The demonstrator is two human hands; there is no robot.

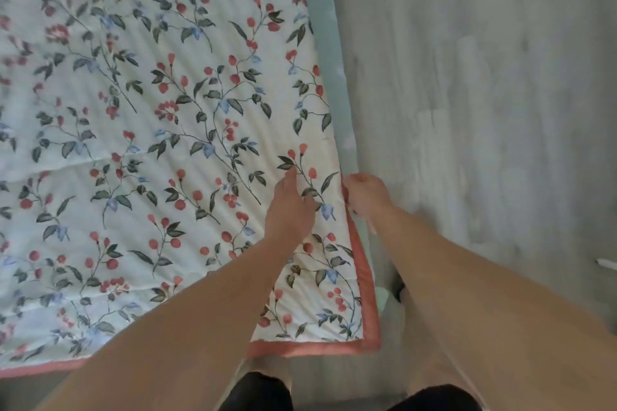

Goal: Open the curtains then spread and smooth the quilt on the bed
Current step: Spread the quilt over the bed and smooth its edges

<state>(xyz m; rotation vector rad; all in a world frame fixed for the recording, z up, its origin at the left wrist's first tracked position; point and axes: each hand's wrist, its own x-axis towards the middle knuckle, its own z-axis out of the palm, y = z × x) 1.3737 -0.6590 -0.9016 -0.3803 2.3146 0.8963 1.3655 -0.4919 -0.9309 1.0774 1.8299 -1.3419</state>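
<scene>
A white quilt (150,130) with red berries, green leaves and a salmon-pink border lies spread over the bed, filling the left and middle of the view. Its near right corner shows at the bottom. My left hand (292,207) rests on the quilt close to the right edge, fingers extended and pointing away from me. My right hand (365,195) is at the quilt's right edge, fingers curled around the pink border where it hangs over the side. A pale green sheet (329,53) runs along the bed's right side beyond the quilt.
Grey wood-look floor (484,93) fills the right side. A small white object (607,264) lies on the floor at the far right. My legs and dark shoes (257,392) stand at the bed's near corner.
</scene>
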